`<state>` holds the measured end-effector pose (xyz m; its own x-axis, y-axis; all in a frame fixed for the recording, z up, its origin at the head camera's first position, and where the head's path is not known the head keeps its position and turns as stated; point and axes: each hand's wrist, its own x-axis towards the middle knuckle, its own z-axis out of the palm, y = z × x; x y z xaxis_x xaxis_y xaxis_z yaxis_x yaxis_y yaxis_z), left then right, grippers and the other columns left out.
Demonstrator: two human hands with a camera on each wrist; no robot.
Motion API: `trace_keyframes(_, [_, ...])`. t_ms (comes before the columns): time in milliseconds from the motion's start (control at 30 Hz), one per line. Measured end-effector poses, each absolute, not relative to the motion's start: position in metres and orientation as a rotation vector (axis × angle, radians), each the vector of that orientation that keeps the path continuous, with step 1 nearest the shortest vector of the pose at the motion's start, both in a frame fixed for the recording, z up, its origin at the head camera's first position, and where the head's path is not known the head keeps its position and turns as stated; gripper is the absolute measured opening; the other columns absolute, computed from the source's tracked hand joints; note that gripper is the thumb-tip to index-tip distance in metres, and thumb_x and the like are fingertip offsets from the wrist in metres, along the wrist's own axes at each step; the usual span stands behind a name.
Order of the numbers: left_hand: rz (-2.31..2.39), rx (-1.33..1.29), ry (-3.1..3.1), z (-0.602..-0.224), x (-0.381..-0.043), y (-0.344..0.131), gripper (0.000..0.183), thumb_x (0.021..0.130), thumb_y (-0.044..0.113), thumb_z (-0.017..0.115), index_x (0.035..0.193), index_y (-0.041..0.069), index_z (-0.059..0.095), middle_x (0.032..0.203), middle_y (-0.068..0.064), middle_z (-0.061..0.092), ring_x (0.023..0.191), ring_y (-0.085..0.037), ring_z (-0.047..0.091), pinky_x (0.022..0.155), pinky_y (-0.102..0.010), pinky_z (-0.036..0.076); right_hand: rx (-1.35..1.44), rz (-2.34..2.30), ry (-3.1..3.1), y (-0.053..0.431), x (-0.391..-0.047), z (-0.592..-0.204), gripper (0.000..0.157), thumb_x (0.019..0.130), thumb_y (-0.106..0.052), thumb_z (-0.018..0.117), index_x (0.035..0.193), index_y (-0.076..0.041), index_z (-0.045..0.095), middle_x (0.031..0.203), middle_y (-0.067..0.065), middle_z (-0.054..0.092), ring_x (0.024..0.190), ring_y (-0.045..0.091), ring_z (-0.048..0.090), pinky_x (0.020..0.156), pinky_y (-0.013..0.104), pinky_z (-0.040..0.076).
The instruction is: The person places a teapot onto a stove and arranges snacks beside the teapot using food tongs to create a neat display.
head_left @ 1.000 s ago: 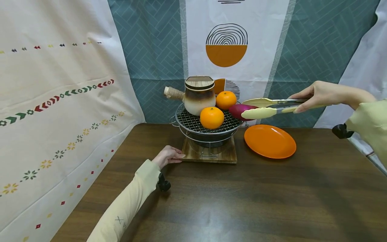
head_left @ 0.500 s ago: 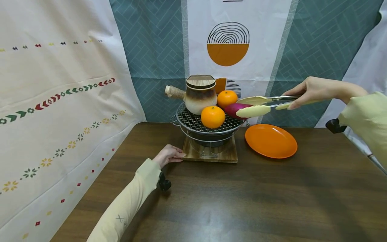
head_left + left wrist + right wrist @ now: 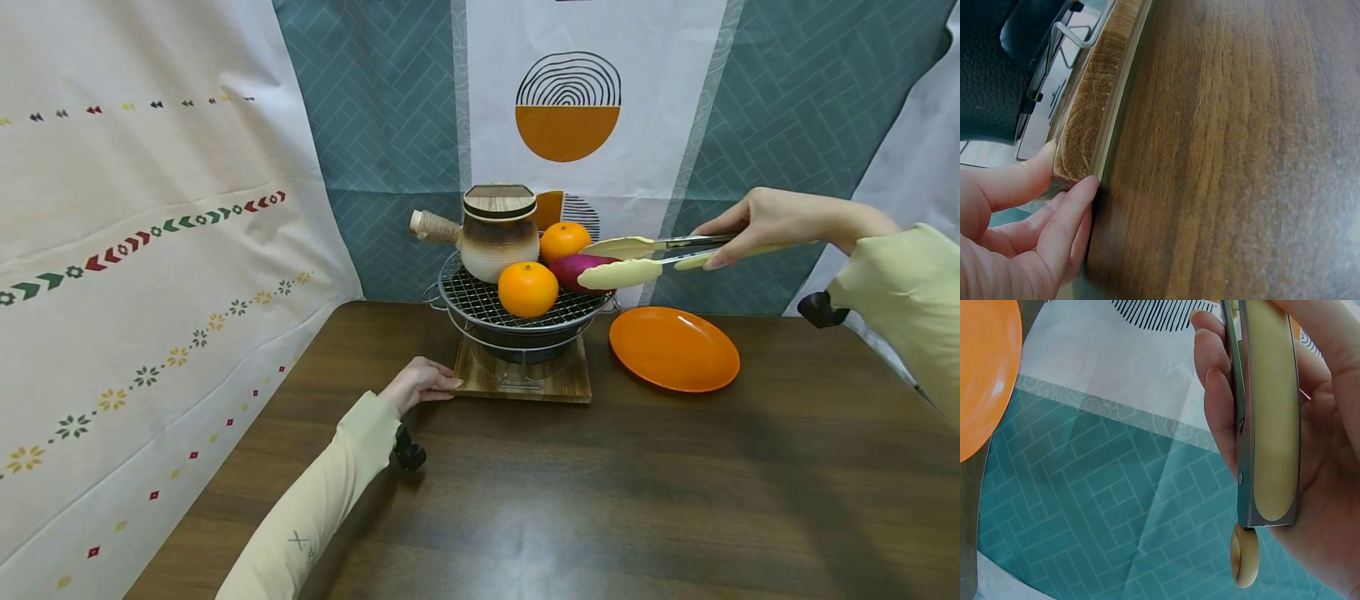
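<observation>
In the head view my right hand [image 3: 780, 223] grips a pair of tongs [image 3: 1272, 412] with pale yellow tips. Between the tips is a smooth purple-red vegetable [image 3: 567, 270], like a sweet potato, at the right part of the round grill rack [image 3: 480, 304]. Two oranges [image 3: 528, 290] and a brown-and-cream pot [image 3: 491, 250] with a wooden lid sit on that rack. Under the grill lies a square wooden board [image 3: 558, 383]. My left hand [image 3: 422, 383] pinches its near left corner, thumb on top and fingers at the lower edge in the left wrist view.
An orange plate [image 3: 675, 350] lies on the brown table [image 3: 637, 475], right of the grill. The pot's rope-wrapped handle [image 3: 435, 227] sticks out leftward. Patterned cloths [image 3: 390, 125] hang behind and at the left. Wire loops [image 3: 431, 296] project from the grill's sides.
My right hand has moved left with the tongs, bringing the purple vegetable closer to the two oranges. My left hand keeps its grip on the board's corner.
</observation>
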<state>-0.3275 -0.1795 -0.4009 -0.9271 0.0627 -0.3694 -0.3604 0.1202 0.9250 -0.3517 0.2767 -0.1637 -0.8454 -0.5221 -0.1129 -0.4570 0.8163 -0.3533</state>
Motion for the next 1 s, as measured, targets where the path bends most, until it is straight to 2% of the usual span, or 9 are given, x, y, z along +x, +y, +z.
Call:
trace_keyframes(233, [1.877, -0.306, 2.074, -0.402, -0.327, -0.18, 0.038, 0.081, -0.008, 0.062, 0.114, -0.019, 0.047, 0.088, -0.018, 0.058, 0.069, -0.02, 0.06, 0.074, -0.037, 0.051, -0.777, -0.475, 2.777, 0.272, -0.354, -0.165, 0.057, 0.079, -0.024, 0.072, 0.127, -0.001, 0.051, 0.092, 0.004, 0.064, 0.075, 0.022, 0.045, 0.059, 0.029, 0.039])
trace_keyframes(1000, [1.882, -0.292, 2.064, -0.4, -0.327, -0.179, 0.039, 0.082, -0.009, 0.061, 0.116, -0.02, 0.045, 0.089, -0.019, 0.059, 0.069, -0.019, 0.061, 0.075, -0.038, 0.051, -0.814, -0.544, 2.756, 0.263, -0.356, -0.171, 0.053, 0.08, -0.022, 0.072, 0.125, -0.001, 0.053, 0.09, 0.004, 0.065, 0.073, 0.022, 0.046, 0.058, 0.028, 0.04])
